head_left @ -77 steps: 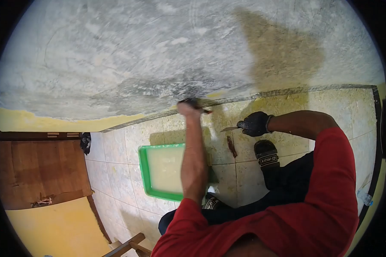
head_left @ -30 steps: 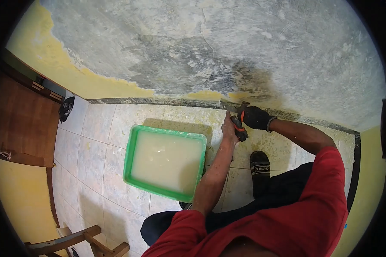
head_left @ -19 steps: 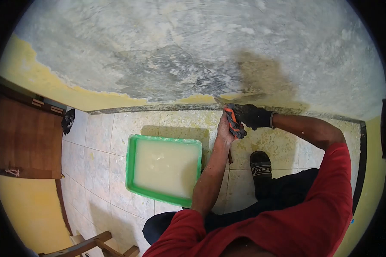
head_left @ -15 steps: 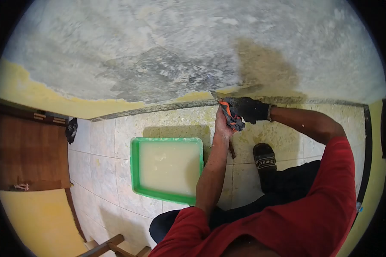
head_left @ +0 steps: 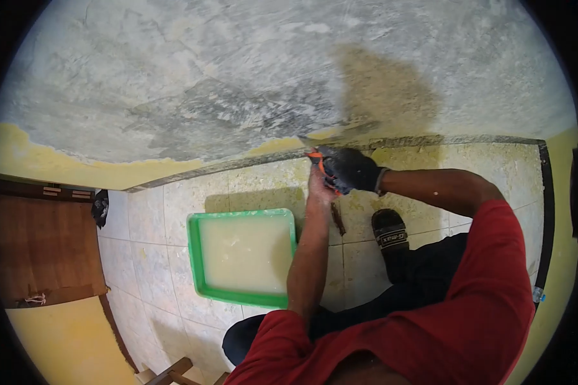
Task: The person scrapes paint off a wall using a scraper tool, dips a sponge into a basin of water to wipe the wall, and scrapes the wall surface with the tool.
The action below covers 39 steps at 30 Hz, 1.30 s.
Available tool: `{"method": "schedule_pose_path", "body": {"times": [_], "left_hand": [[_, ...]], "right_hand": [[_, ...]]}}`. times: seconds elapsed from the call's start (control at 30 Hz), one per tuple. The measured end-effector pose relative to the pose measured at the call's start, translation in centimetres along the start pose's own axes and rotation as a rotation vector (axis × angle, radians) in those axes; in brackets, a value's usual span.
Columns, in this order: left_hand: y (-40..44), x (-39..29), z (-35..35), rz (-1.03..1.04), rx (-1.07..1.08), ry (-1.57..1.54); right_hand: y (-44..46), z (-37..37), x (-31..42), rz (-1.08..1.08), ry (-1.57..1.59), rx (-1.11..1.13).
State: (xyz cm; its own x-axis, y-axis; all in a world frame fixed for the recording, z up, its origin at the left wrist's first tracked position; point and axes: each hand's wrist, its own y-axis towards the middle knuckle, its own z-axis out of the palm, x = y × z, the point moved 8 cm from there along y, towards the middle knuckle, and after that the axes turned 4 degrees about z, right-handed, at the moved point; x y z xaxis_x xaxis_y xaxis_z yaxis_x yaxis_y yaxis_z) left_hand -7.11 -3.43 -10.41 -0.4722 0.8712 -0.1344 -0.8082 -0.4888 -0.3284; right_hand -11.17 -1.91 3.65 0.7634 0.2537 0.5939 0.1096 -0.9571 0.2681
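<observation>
The knit-gloved right hand (head_left: 351, 169) clenched a flat-bladed scraper (head_left: 306, 142); the bare left hand (head_left: 318, 186) clutched crumpled black-and-orange fabric (head_left: 328, 173) beside the rough, mottled wall (head_left: 237, 83).

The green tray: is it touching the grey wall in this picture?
No, a strip of tiled floor shows between the green tray and the grey wall.

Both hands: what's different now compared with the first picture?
The gloved right hand has moved left to meet the left hand near the wall's base; they were apart. The left hand still holds the dark, orange-marked item, now with the right against it. The thin blade, once out by the right hand alone, juts past both. The green tray and brown stick stayed on the floor.
</observation>
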Motion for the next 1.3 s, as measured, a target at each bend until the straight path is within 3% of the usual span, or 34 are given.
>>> {"method": "schedule_pose_path", "body": {"times": [0.07,0.1,0.2,0.23,0.27,0.33,0.37,0.43,0.47,0.53,0.6,0.67,0.73,0.8,0.83,0.87,0.93,0.97,1.0,1.07,1.1,1.2,1.23,1.3], "left_hand": [[0.5,0.1,0.0,-0.034,0.262,-0.145],[-0.3,-0.2,1.0,0.028,-0.041,0.017],[0.0,0.2,0.2,0.009,-0.045,0.001],[-0.2,-0.3,-0.4,0.008,-0.057,0.014],[-0.4,-0.9,-1.3,0.016,-0.065,0.020],[-0.1,-0.6,-0.6,-0.010,0.019,-0.111],[0.0,-0.3,-0.6,-0.013,0.033,-0.125],[-2.9,-1.4,3.7,0.001,-0.055,0.119],[-2.3,-1.3,2.8,0.011,-0.058,0.118],[-0.7,-0.3,-0.1,-0.066,0.093,-0.133],[-0.4,-0.8,0.3,-0.054,0.137,-0.153],[-2.5,-2.1,2.4,0.035,-0.183,0.083],[-2.0,-2.5,0.4,0.068,-0.260,0.096],[0.4,-0.7,-2.6,-0.149,0.278,-0.269],[0.8,-1.2,-5.2,0.058,-0.141,-0.084],[0.4,-1.8,-4.3,0.067,-0.131,-0.091],[-0.9,-1.7,0.2,-0.023,-0.041,-0.040],[-2.4,-2.4,2.5,0.044,-0.108,0.020],[-1.8,-2.3,1.8,0.055,-0.109,0.010],[-0.5,-1.6,0.2,0.039,0.014,-0.071],[-1.2,-1.3,1.6,0.079,-0.037,-0.054],[-1.5,-0.8,3.1,0.158,0.009,-0.143],[-2.5,-0.9,3.3,0.155,-0.080,-0.168],[-1.9,-0.8,2.5,0.161,0.066,-0.248]], "right_hand": [[0.2,0.7,0.1,-0.046,-0.083,0.154],[0.6,1.1,-1.1,0.176,0.088,0.147],[0.5,0.9,0.2,0.043,-0.038,0.034],[0.3,0.7,-0.7,0.220,0.136,0.017],[0.6,0.6,-0.2,0.213,0.147,0.017],[0.8,0.7,1.8,0.013,-0.097,0.168],[0.5,1.5,1.2,0.014,-0.115,0.177],[0.1,1.9,0.9,-0.070,-0.084,-0.148],[0.1,1.4,1.0,-0.078,-0.079,-0.145],[0.4,1.9,0.9,0.049,-0.035,0.110],[0.9,2.4,-0.1,0.167,0.053,0.160],[1.0,3.6,-0.1,0.042,-0.169,-0.046],[1.0,2.4,0.0,0.077,0.014,-0.090],[1.1,1.9,1.7,-0.005,-0.113,0.192],[1.2,1.8,0.0,0.177,0.064,0.125],[1.3,2.9,-0.4,0.167,0.054,0.131],[0.7,4.0,0.1,-0.115,-0.330,0.024],[1.4,2.6,0.8,0.029,-0.097,-0.116],[1.6,2.0,0.8,0.020,-0.097,-0.104],[1.4,4.0,-0.2,0.032,-0.250,0.297],[1.4,2.6,0.8,-0.035,-0.246,0.201],[1.0,1.8,1.0,-0.058,-0.291,0.148],[1.1,2.6,1.3,-0.108,-0.308,0.198],[0.9,2.4,1.7,-0.128,-0.280,0.083]]}}
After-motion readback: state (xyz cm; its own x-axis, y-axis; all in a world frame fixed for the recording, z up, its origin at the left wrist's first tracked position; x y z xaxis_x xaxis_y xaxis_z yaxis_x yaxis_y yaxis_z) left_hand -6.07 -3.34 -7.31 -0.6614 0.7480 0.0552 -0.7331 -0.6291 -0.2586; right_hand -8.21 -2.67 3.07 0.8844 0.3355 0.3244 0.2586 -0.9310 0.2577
